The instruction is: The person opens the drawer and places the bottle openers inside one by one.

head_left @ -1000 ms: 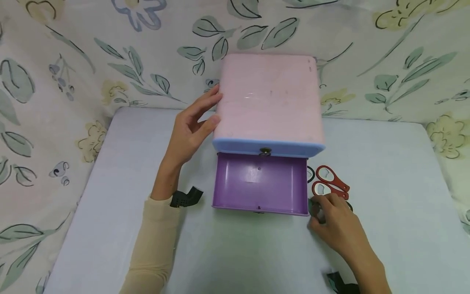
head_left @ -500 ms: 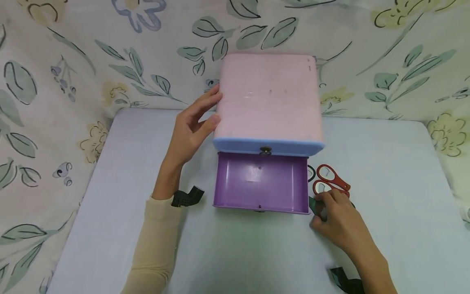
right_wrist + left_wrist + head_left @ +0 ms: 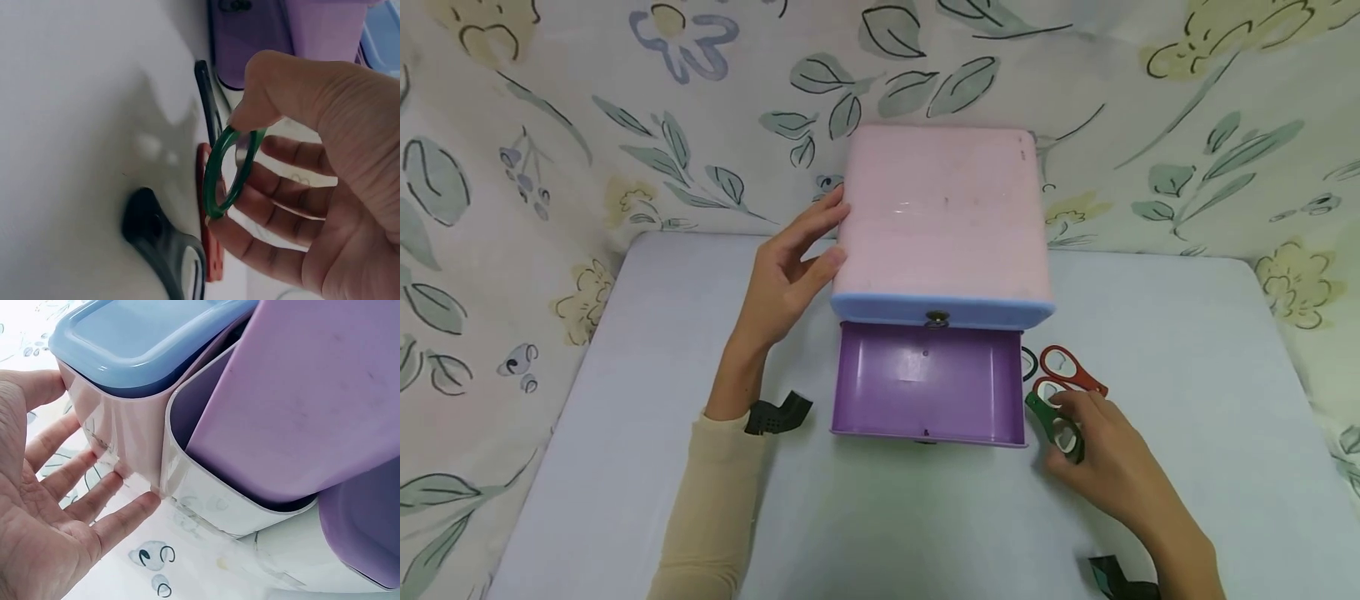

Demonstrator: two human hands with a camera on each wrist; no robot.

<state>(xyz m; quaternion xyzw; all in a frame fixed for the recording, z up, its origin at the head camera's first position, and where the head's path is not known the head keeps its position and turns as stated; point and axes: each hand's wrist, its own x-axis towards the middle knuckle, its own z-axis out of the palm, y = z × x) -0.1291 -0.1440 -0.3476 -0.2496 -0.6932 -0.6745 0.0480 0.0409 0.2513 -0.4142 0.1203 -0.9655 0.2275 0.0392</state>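
Observation:
My right hand (image 3: 1108, 454) pinches the green-handled scissors (image 3: 1045, 415) between thumb and fingers, beside the front right corner of a pulled-out purple drawer (image 3: 928, 383). In the right wrist view, one green finger loop (image 3: 214, 175) sits between thumb and fingertips; the blades are mostly hidden. Red-handled scissors (image 3: 1081, 377) lie just beyond that hand. My left hand (image 3: 782, 283) rests on the left side of the pink drawer box (image 3: 943, 212), its fingers fairly straight in the left wrist view, touching the pink wall (image 3: 125, 431).
A black loop handle (image 3: 1029, 363) shows beside the drawer. Another dark handle (image 3: 147, 219) lies lower left in the right wrist view. The box has a blue front edge (image 3: 880, 307) and stands on a white table (image 3: 662, 333) against a flowered cloth (image 3: 700, 125).
The green-handled scissors have turned in my right hand and show more. That hand has moved slightly right and down. My left hand stays against the box; the head view has tilted a little.

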